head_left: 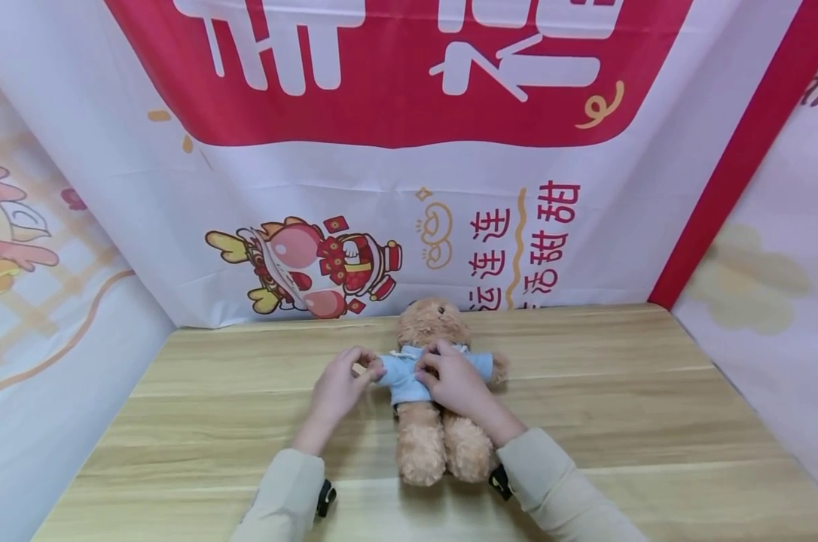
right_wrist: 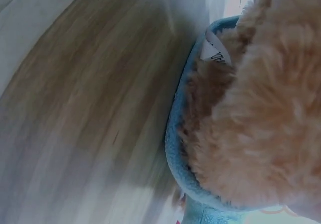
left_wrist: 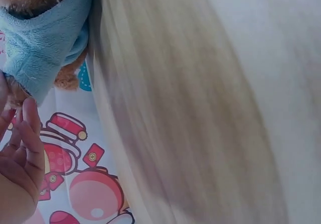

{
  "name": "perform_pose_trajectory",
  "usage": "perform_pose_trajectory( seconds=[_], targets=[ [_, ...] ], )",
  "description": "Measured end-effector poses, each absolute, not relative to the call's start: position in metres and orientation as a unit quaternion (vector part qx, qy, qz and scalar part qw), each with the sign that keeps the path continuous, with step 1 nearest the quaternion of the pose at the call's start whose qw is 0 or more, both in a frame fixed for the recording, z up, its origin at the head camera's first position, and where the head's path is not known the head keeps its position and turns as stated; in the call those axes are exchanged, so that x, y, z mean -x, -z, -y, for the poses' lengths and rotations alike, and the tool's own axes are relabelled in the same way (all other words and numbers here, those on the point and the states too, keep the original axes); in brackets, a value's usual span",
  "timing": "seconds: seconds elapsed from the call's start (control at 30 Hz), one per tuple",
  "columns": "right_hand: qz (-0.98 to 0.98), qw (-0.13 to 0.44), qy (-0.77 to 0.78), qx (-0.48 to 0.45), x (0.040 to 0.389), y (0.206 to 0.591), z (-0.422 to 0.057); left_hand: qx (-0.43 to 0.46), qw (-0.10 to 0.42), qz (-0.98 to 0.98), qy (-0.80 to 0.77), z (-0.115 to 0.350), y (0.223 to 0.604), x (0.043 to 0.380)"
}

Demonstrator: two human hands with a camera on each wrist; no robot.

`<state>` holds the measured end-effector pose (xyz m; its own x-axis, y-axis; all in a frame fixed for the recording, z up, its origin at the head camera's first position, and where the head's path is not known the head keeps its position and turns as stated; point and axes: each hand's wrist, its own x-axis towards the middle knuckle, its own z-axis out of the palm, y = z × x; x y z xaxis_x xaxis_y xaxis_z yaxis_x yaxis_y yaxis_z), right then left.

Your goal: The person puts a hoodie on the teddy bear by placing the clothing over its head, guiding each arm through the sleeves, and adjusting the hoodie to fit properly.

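A brown plush teddy bear (head_left: 422, 452) in a light blue top (head_left: 407, 388) lies on its back, with its head toward the backdrop. My left hand (head_left: 337, 382) pinches the paw at the end of the bear's arm on the left. In the left wrist view, the fingers of that hand (left_wrist: 22, 158) meet the furry paw (left_wrist: 16, 94) just past the blue sleeve (left_wrist: 35, 58). Over the chest, my right hand (head_left: 455, 382) pinches the front of the top between thumb and fingers. The right wrist view shows fur (right_wrist: 271, 113), the blue hem (right_wrist: 173, 143) and a white label (right_wrist: 215, 50), with the right fingers hidden.
The bear lies on a wood-grain table (head_left: 619, 391). A white and red printed cloth (head_left: 395, 173) hangs at the table's back edge, close to the bear's head. Printed cloths also stand at the left (head_left: 56, 301) and right (head_left: 755, 301) sides.
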<state>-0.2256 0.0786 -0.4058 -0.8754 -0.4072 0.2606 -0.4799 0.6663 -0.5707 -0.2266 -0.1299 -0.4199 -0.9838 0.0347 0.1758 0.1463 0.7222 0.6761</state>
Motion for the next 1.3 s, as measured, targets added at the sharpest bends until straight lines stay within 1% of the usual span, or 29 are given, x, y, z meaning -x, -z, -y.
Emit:
perform_pose_trajectory(
  seconds=[0.2, 0.37, 0.57, 0.77, 0.87, 1.0, 1.1, 1.2, 1.27, 1.3],
  targets=[
    [0.92, 0.062, -0.299, -0.245, 0.226, 0.404, -0.074, 0.047, 0.131, 0.938, 0.316, 0.134, 0.422, 0.228],
    [0.921, 0.053, -0.289, -0.255, 0.228, 0.403, -0.072, 0.032, 0.172, 0.95, 0.259, 0.138, 0.423, 0.23],
    [0.918, 0.034, -0.277, -0.281, 0.228, 0.403, -0.071, 0.018, 0.188, 0.957, 0.219, 0.14, 0.425, 0.234],
    [0.912, 0.016, -0.272, -0.308, 0.227, 0.401, -0.074, 0.003, 0.184, 0.957, 0.225, 0.141, 0.43, 0.238],
    [0.904, 0.024, -0.285, -0.319, 0.228, 0.4, -0.076, 0.004, 0.182, 0.955, 0.234, 0.14, 0.431, 0.24],
    [0.883, 0.034, -0.32, -0.34, 0.232, 0.4, -0.086, 0.025, 0.198, 0.951, 0.238, 0.14, 0.432, 0.238],
    [0.874, 0.08, -0.369, -0.307, 0.238, 0.402, -0.102, 0.032, 0.193, 0.949, 0.248, 0.14, 0.432, 0.236],
    [0.87, 0.142, -0.416, -0.225, 0.243, 0.409, -0.12, 0.021, 0.16, 0.948, 0.273, 0.141, 0.432, 0.236],
    [0.872, 0.153, -0.432, -0.172, 0.246, 0.415, -0.133, 0.015, 0.139, 0.946, 0.293, 0.142, 0.432, 0.236],
    [0.872, 0.143, -0.441, -0.155, 0.248, 0.418, -0.138, 0.015, 0.13, 0.943, 0.305, 0.142, 0.432, 0.237]
  ],
)
